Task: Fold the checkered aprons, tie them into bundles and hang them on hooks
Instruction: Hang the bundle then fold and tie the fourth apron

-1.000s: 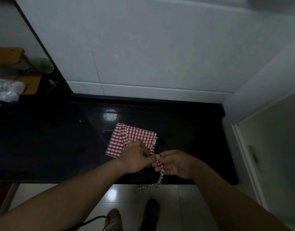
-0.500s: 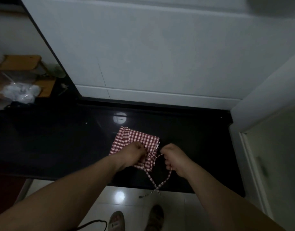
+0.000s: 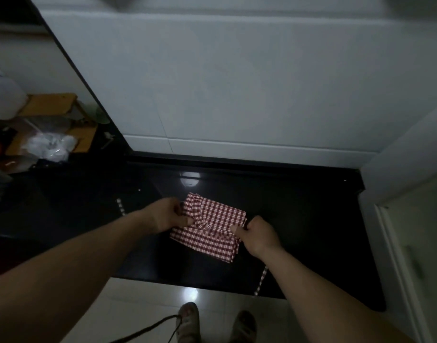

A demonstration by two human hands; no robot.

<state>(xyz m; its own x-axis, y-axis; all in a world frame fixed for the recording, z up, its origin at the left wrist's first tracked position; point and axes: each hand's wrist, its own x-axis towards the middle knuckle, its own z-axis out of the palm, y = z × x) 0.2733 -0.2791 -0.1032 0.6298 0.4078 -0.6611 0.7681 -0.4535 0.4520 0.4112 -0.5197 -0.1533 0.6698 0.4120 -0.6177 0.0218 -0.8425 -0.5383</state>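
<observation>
A folded red-and-white checkered apron [image 3: 212,227] lies on the black countertop [image 3: 311,219]. A strap of the same fabric crosses its middle and cinches it. My left hand [image 3: 166,216] is closed on the strap at the apron's left edge. My right hand [image 3: 258,233] is closed on the strap at the right edge. One loose strap end [image 3: 120,206] lies on the counter left of my left hand. The other strap end [image 3: 261,280] hangs past the counter's front edge below my right wrist.
A white tiled wall [image 3: 237,95] rises behind the counter. At far left sit a wooden rack [image 3: 51,107] and a white plastic bag [image 3: 49,144]. A white door frame [image 3: 398,243] stands at the right. My feet [image 3: 190,320] are on the pale floor tiles.
My hands have moved apart, from together at the apron's near edge to its left and right sides, drawing the strap tight across it. The strap ends no longer cross below the counter.
</observation>
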